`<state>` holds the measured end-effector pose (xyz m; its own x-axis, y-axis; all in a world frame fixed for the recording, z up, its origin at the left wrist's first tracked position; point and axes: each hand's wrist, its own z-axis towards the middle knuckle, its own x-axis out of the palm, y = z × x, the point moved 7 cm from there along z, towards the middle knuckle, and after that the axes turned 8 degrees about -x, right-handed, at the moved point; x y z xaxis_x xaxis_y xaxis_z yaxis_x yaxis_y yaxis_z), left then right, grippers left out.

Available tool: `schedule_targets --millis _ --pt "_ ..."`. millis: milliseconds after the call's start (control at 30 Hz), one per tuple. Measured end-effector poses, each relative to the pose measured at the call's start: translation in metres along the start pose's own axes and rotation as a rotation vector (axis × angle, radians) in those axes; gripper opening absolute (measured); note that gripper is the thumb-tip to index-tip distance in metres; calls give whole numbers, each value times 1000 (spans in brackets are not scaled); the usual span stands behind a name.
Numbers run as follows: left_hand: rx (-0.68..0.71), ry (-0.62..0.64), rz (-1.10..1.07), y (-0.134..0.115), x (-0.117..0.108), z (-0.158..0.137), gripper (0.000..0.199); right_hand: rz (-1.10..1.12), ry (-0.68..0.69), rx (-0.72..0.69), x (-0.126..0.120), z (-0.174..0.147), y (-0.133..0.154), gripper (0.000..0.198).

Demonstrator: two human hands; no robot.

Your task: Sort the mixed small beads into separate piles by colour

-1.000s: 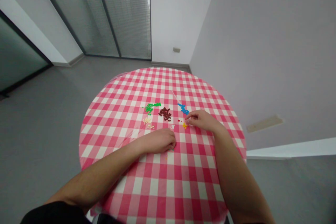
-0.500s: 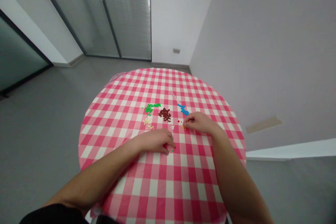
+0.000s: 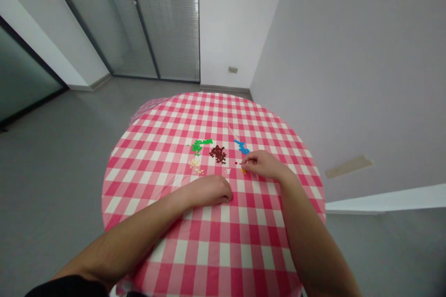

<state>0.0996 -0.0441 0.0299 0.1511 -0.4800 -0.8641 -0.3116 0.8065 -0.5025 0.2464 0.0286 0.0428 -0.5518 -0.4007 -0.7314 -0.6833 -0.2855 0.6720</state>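
Note:
My left hand [image 3: 213, 190] rests low on the checked tablecloth with its fingers curled in; whatever lies in or under them is hidden. Further right, my right hand [image 3: 264, 164] has its thumb and fingertips drawn together beside a few small yellow pieces [image 3: 243, 171]. What it pinches is too small to see. Small red pieces [image 3: 236, 163] lie just left of its fingertips, and blue pieces [image 3: 242, 147] lie just beyond it. Between the hands are a few white pieces [image 3: 227, 171].
Small brown pieces [image 3: 218, 153] form a pile mid-table, with green pieces [image 3: 197, 147] to their left and cream pieces [image 3: 194, 164] nearer me. One tiny orange piece [image 3: 213, 219] lies below my left hand. A red-and-white checked cloth [image 3: 205, 260] covers the round table.
My left hand's fingers have closed in, and the tiny green pieces that showed beside them are out of sight. My right hand stays near the yellow pieces, almost unmoved.

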Motion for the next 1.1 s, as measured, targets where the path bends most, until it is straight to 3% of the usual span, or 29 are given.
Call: schedule_targets --millis 300,600,733,900,1100 --pt "-151 7 264 -4 7 2 15 20 8 18 1 0 -3 21" --pt "-265 1 184 1 -1 1 11 35 17 58 -1 -2 -12 25" --pt "-415 -167 -49 33 -29 -12 7 38 19 41 2 -2 -13 24" --pt "-579 -388 -153 83 -60 -36 12 70 42 32 8 0 -11 23" --pt "-626 -625 -228 111 -77 -57 9 44 83 55 9 1 -4 23"
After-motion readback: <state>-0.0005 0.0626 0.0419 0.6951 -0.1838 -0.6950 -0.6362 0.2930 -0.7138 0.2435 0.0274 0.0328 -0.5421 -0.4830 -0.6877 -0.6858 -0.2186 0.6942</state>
